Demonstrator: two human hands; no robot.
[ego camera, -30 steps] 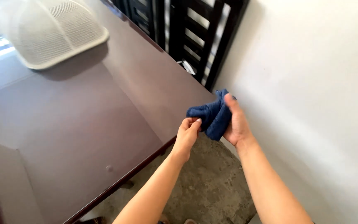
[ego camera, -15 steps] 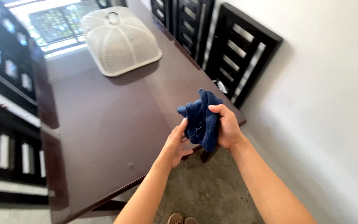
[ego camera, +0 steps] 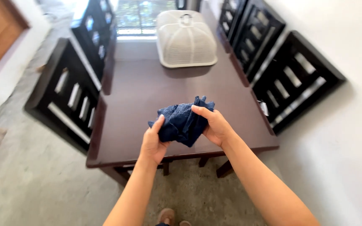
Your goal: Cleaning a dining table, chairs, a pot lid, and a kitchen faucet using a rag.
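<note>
Both hands hold a crumpled dark blue cloth (ego camera: 182, 121) in the air above the near end of the dark brown desk (ego camera: 139, 96). Left hand (ego camera: 153, 142): fingers closed on the cloth's lower left edge. Right hand (ego camera: 213, 125): fingers closed over its right side, thumb on top. A white mesh food cover (ego camera: 185, 39) sits at the far end. Dark slatted chairs (ego camera: 292, 79) flank both long sides. Floor is bare concrete (ego camera: 42, 184).
</note>
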